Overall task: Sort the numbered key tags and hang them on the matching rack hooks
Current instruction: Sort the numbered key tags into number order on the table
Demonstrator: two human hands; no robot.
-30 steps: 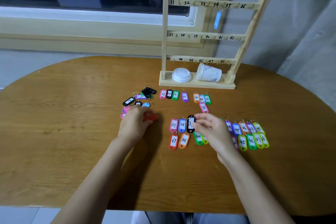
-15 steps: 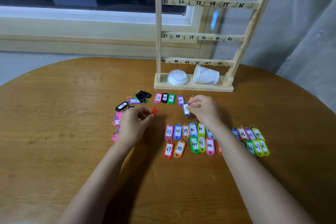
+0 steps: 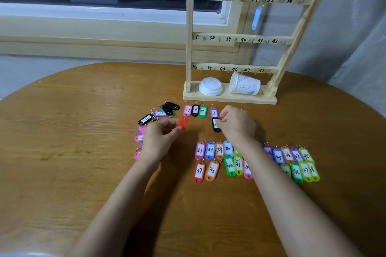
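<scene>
Now the left hand pinches a red tag, the right hand seemingly a black tag

In front of the wooden rack, the left hand pinches a red key tag. The right hand pinches a black key tag beside a purple tag marked 31. A blue key tag hangs from the rack's top rail between 34 and 35. A tipped paper cup and a white lid lie on the rack's base.
</scene>
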